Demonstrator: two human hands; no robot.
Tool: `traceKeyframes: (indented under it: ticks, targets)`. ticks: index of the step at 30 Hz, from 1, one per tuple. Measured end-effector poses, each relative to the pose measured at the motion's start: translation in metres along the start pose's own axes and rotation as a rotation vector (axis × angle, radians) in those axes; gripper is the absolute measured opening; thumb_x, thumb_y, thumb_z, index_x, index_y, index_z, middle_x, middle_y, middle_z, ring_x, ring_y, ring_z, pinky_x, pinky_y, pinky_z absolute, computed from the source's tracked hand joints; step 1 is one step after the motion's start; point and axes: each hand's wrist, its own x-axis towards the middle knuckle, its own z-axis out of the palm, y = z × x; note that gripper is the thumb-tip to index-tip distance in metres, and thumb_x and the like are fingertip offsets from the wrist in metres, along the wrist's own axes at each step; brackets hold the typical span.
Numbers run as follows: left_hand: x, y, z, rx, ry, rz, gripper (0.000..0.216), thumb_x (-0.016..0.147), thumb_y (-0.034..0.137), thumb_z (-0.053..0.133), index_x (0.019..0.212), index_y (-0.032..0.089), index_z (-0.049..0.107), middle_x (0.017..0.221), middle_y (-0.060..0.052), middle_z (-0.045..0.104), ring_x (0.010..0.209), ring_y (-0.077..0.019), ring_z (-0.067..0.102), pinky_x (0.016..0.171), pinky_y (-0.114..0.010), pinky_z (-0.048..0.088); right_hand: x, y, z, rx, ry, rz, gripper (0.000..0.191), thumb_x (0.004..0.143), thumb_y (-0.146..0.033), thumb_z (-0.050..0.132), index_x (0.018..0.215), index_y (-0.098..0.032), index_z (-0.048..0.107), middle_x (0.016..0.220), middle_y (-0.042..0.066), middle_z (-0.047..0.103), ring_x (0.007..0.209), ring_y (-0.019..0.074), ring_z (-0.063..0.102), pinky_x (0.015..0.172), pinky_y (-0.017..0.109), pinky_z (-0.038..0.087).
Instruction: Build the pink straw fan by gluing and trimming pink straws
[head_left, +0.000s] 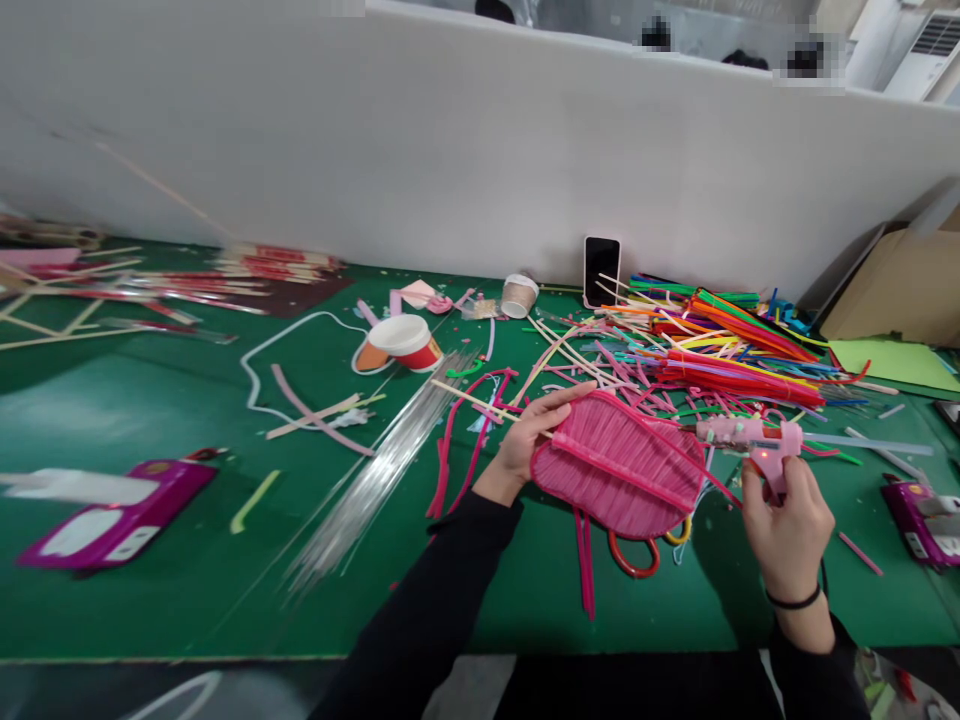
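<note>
My left hand [529,440] is closed on the left end of a pink oval panel [630,480], which looks built from rows of pipe cleaners, with a thin wooden stick jutting out beyond the fingers. In my right hand [787,530] is a pink glue gun [750,437], a clear glue stick poking from its back and a small red light lit on its body. The nozzle points left, at the panel's upper right edge; whether it touches I cannot tell. Scissors with red and yellow handles [636,572] lie partly hidden under the panel.
A bundle of shiny thin wires [382,465] lies left of my left arm. Colourful pipe cleaners [735,350] are heaped at the back right. A phone [601,270] leans against the white partition [450,150]. Paper cups [409,342] and purple devices [124,515] stand on the green table.
</note>
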Motion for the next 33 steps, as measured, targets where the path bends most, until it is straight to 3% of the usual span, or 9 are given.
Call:
traceKeyframes:
  ticks: [10,22,33]
  targets:
    - [0.001,0.0,0.0,-0.021,0.026,0.004,0.038,0.067,0.028,0.081,0.103,0.018,0.079,0.107,-0.011,0.077,0.089,-0.024,0.072,0.076,-0.028,0.052,-0.004,0.005,0.0,-0.008,-0.002,0.015,0.03,0.092,-0.036,0.057,0.071,-0.024,0.039,0.063,-0.005,0.041,0.056,0.0133,0.043,0.054,0.025,0.032]
    - [0.004,-0.005,-0.008,0.016,0.035,0.014,0.041,0.069,0.028,0.078,0.108,0.017,0.077,0.12,-0.013,0.072,0.112,-0.0323,0.066,0.091,-0.037,0.05,-0.007,0.011,-0.003,-0.028,-0.011,0.025,0.027,0.092,-0.035,0.056,0.071,-0.023,0.042,0.064,-0.004,0.043,0.057,0.0133,0.043,0.054,0.025,0.031]
    - [0.004,-0.005,-0.008,0.008,0.04,0.004,0.042,0.07,0.028,0.077,0.111,0.017,0.076,0.115,-0.013,0.075,0.11,-0.0322,0.067,0.085,-0.035,0.052,-0.008,0.012,-0.007,-0.026,-0.014,0.01,0.025,0.093,-0.033,0.055,0.073,-0.023,0.045,0.064,-0.003,0.044,0.057,0.0145,0.043,0.055,0.026,0.032]
